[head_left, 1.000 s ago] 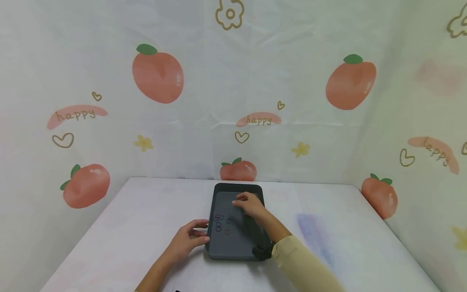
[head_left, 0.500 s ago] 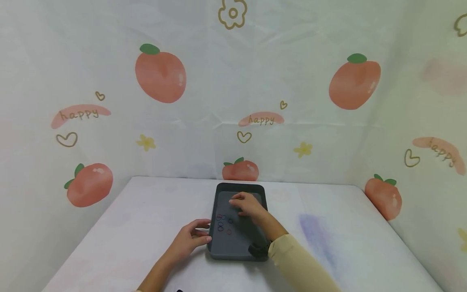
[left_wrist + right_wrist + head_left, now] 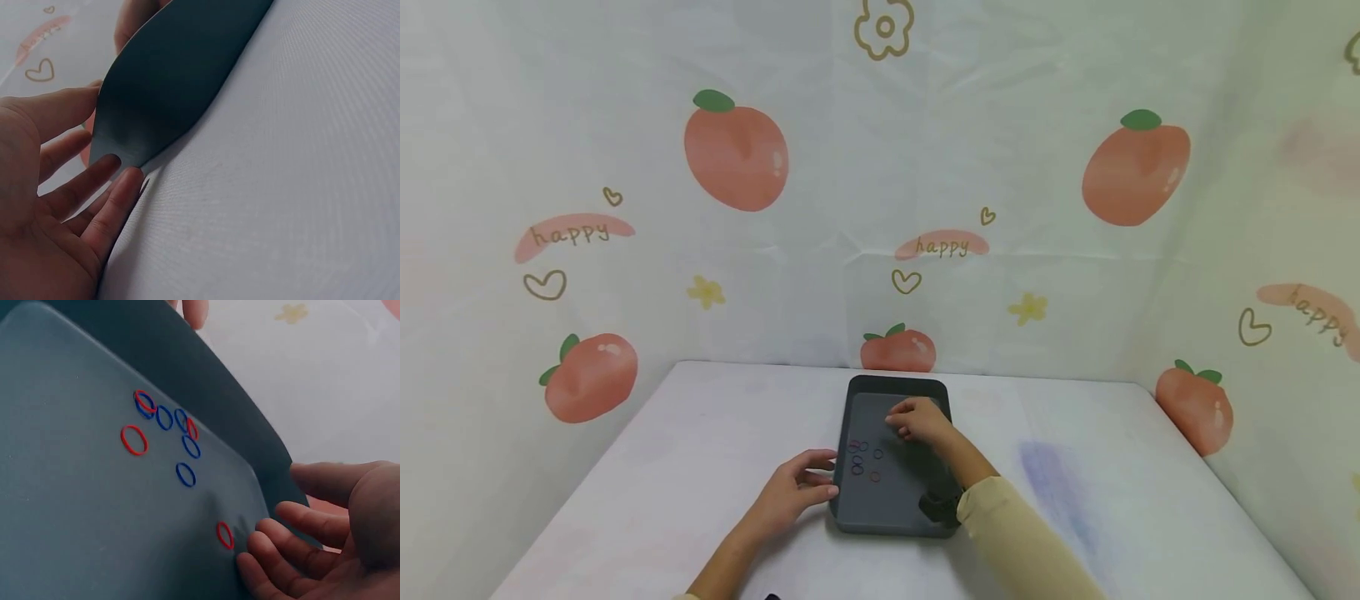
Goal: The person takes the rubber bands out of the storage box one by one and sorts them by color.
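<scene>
A dark grey rectangular tray (image 3: 887,508) lies on the table. Several small thin rings, some red, some blue, lie on its floor toward the left wall; in the right wrist view a blue ring (image 3: 185,475) and a red ring (image 3: 134,440) show plainly. My left hand (image 3: 787,496) touches the outside of the tray's left wall with thumb and fingertips, fingers mostly extended. Over the tray's far half is my right hand (image 3: 921,421), its fingers loosely bent and thumb apart, with nothing visible between them. Another red ring (image 3: 225,535) lies close beside its fingertips.
The white table (image 3: 730,417) extends on both sides of the tray, with a bluish-purple smudge (image 3: 1052,483) at right. A white cloth backdrop (image 3: 820,167) printed with fruit and flowers stands behind. A black device (image 3: 940,507) sits at the right wrist.
My right hand has shifted slightly left over the tray, then back right. The left hand stays at the tray's wall. The whole head view has drifted a little.
</scene>
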Demonstrator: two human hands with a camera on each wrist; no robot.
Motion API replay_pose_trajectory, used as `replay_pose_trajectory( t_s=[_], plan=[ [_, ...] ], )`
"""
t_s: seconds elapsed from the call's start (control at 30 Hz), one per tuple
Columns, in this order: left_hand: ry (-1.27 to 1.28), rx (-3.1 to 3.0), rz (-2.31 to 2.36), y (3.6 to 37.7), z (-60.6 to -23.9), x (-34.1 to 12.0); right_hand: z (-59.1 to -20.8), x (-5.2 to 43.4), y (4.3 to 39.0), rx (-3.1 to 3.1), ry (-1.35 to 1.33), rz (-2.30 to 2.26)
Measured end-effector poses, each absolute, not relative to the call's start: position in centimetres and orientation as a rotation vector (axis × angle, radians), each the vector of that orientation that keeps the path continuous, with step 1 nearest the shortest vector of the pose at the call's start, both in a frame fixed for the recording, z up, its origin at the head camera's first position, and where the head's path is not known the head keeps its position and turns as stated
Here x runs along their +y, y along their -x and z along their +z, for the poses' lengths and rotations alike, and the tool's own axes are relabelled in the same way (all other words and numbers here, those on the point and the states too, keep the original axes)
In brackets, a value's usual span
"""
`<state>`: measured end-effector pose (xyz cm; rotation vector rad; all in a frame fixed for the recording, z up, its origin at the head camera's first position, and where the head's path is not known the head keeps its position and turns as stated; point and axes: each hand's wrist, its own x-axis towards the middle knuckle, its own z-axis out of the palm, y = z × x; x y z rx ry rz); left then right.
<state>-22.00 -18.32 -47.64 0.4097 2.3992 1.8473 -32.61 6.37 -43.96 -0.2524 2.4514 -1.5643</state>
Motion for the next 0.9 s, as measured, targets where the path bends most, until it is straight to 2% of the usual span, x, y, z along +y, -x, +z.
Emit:
replay_pose_trajectory(
  t_s=[0.9],
  plan=[
    [-0.416,2.427,1.795,22.0,-47.8,-18.6,-45.3,6.5,33.2,2.817,0.492,-1.006]
  ],
)
